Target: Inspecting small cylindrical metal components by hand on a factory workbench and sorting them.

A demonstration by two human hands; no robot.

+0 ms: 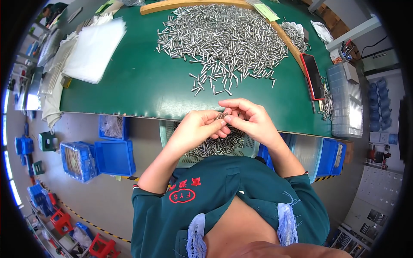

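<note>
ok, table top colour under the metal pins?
Dark green table top, seen in the head view; the silver metal pins lie heaped on it.

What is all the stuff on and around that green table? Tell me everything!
metal pins: a big heap, silver, middle of the green table
white sheets: one stack, table's left
phone: one, red-edged, table's right
clear tray: one, far right
basket: one, pale, holding pins, under the table edge
blue bins: several, on the floor at left
left hand: pinching small pins
right hand: touching the same pins
</note>
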